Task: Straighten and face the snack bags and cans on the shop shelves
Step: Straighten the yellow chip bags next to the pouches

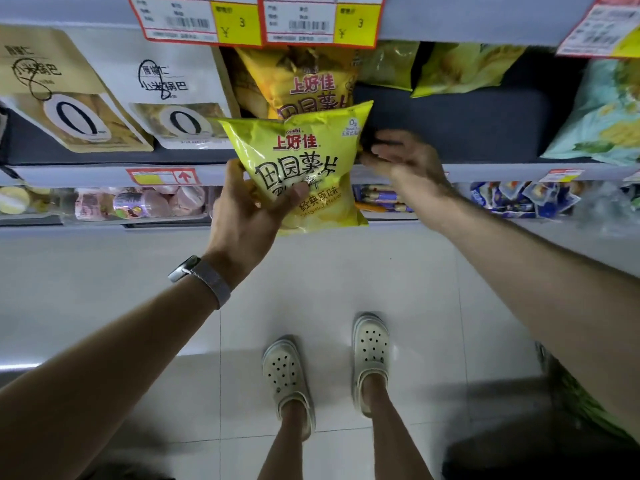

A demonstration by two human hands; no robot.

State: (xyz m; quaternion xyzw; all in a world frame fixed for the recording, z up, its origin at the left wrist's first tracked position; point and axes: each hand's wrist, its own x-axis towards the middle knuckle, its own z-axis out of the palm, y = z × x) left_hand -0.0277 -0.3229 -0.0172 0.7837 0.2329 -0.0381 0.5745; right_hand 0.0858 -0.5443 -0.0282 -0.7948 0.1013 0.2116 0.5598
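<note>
Left hand [249,216] pinches the chip bag [304,168] near its lower left corner, before the shelf [450,126]. Right hand [405,157], blurred, fingers loosely spread, sits at its right edge. Likely light, puffy, slick, crushable: hold by the seams.

Oishi potato-chip bags, yellow with red lettering, number two: the front chip bag [304,168] and the rear chip bag [304,81]. Plainer yellow-green bags deeper on that shelf number two: the nearer yellow-green bag [389,64] and the farther yellow-green bag [464,67]. Rice-crust pouches number two: the tan pouch [52,88] and the white pouch [173,98]. There is one pale teal bag [602,109].

Price tags on the upper shelf edge number three: the first ¥3 tag [197,19], the second ¥3 tag [322,19] and the cropped tag [602,29]. Labels on the lower edge number two: the arrow label [162,176] and the right label [562,174].

There are two hands, the left hand [249,220] and the right hand [401,157], one wristwatch [185,268], and two cream clogs, the left clog [287,375] and the right clog [370,355]. The small packets on the bottom shelf are too jumbled to count.
</note>
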